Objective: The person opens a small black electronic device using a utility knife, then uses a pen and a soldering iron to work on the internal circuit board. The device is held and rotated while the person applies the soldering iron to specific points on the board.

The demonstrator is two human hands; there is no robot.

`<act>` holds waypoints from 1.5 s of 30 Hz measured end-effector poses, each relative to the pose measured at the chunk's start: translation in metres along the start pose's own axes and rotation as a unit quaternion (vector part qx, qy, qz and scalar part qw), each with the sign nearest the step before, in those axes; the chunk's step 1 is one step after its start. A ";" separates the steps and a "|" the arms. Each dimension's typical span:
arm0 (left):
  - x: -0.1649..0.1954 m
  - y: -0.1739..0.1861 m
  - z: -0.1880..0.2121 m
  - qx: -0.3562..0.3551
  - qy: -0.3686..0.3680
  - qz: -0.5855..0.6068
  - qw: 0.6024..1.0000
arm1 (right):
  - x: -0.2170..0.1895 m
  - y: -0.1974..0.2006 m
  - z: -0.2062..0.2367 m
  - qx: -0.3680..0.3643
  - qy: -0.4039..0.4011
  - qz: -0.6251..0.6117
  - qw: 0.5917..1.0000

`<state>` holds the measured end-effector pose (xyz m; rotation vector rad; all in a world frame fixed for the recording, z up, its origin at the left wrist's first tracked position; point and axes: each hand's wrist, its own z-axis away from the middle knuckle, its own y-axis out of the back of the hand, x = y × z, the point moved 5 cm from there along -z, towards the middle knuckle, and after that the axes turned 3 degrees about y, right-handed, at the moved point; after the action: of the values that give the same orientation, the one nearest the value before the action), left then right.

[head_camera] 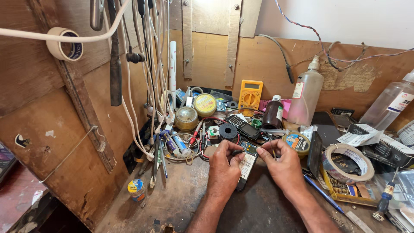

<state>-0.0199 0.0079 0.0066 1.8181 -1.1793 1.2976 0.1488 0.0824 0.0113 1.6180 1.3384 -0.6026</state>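
Phone: small dark open phone [246, 162] with white sticker on its back, flat on workbench [181, 198], centre of view, between both hands
Long axis: runs near-to-far, slightly tilted, far end toward black ring [227, 130]
Left hand: [224, 166] clenched on phone's left edge, thumb over upper part, pinning it down
Right hand: [282, 166] fingers pinched on thin tool [273, 152], cannot tell what kind; tip points left at phone's top end
Key relation: phone lies left of right hand's tool tip, just beside it; left hand touching phone, so left is nearer
Contact: cannot tell if tool tip touches phone
Around: yellow meter [250, 95] against back wall, brown bottle [273, 113], clear spray bottle [307, 92], tape roll [348, 162] right, screwdriver [384, 200] far right, hanging wires [148, 64] left
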 end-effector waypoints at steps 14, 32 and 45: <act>-0.004 0.002 0.000 0.004 0.018 -0.002 1.000 | 0.009 0.001 -0.002 -0.054 -0.232 -0.198 0.951; -0.004 0.000 -0.006 0.016 0.000 -0.040 0.999 | 0.007 -0.002 -0.006 -0.020 -0.192 -0.157 0.969; -0.003 0.002 -0.004 0.020 0.016 -0.051 0.998 | -0.005 -0.002 0.000 -0.031 -0.197 -0.173 0.964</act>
<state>-0.0232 0.0112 0.0051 1.8543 -1.0364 1.2953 0.1459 0.0797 0.0144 1.1400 1.3267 -1.0235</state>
